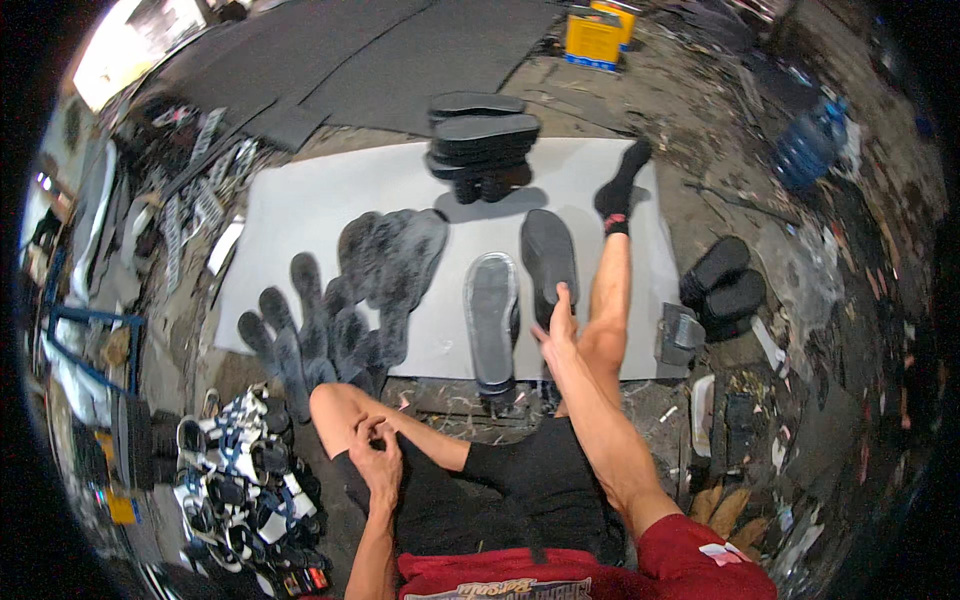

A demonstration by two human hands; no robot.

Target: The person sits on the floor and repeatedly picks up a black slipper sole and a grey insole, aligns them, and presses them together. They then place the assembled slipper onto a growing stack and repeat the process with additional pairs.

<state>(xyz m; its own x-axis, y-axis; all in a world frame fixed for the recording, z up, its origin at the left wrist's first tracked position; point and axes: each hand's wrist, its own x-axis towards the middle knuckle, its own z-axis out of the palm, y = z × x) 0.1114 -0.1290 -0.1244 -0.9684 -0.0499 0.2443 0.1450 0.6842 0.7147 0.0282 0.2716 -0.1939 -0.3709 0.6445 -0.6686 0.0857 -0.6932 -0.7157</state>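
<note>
My left hand [377,462] is at my left knee, its fingers curled in; anything between them is too small to make out. Reaching forward, my right hand [560,328] has its fingers apart at the near end of a black shoe sole [547,245]; whether it touches the sole is unclear. Left of that lies a grey sole with a pale rim [492,315]. Both are on a white sheet [420,160]. Farther left, dark fuzzy insoles [385,255] overlap in a fan. A stack of black soles [485,140] stands at the sheet's far edge.
Strap sandals [240,480] are heaped at my left. My stretched leg [610,290] crosses the sheet's right side, beside black footwear [722,285]. Dark sheet material [400,70], a yellow tin [593,40] and a blue water bottle [808,148] lie beyond. Scraps litter the ground.
</note>
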